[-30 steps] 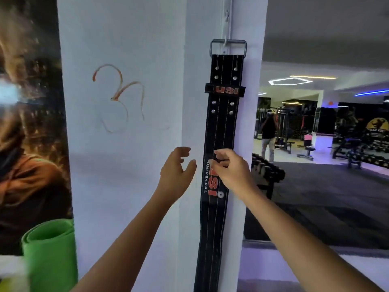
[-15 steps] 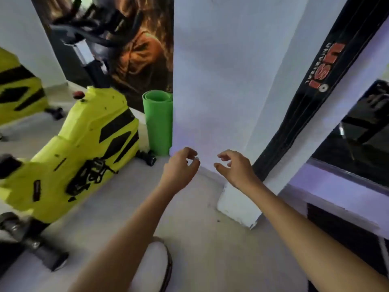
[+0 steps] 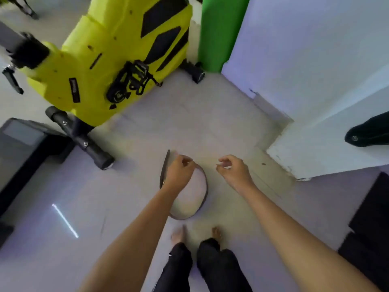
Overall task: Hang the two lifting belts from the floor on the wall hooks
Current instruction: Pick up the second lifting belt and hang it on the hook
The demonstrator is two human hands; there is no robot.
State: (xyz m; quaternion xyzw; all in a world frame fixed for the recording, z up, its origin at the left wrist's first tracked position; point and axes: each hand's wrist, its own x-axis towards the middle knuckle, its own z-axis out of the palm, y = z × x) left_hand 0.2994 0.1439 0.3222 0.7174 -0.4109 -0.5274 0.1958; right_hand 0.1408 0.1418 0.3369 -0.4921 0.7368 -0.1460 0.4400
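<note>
A dark lifting belt (image 3: 204, 193) lies curled in a loop on the pale floor, standing on its edge, just ahead of my bare feet (image 3: 179, 234). My left hand (image 3: 179, 174) hovers over the loop's far left part with loosely curled fingers, holding nothing; part of the belt is hidden under it. My right hand (image 3: 232, 170) floats to the right of the loop, fingers bent and apart, also holding nothing. The tail end of the black hung belt (image 3: 367, 131) shows at the right edge against the white pillar (image 3: 315, 60).
A yellow exercise bike (image 3: 109, 55) with black pedal and base bar (image 3: 84, 142) stands at upper left. A rolled green mat (image 3: 219, 32) leans by the pillar. A dark scale-like platform (image 3: 19, 142) sits at left. Black floor mats (image 3: 370, 224) lie at right.
The view has swung from the hung belt on the pillar down to the floor. My right hand let go of the hung belt, and both hands now hover above the second belt.
</note>
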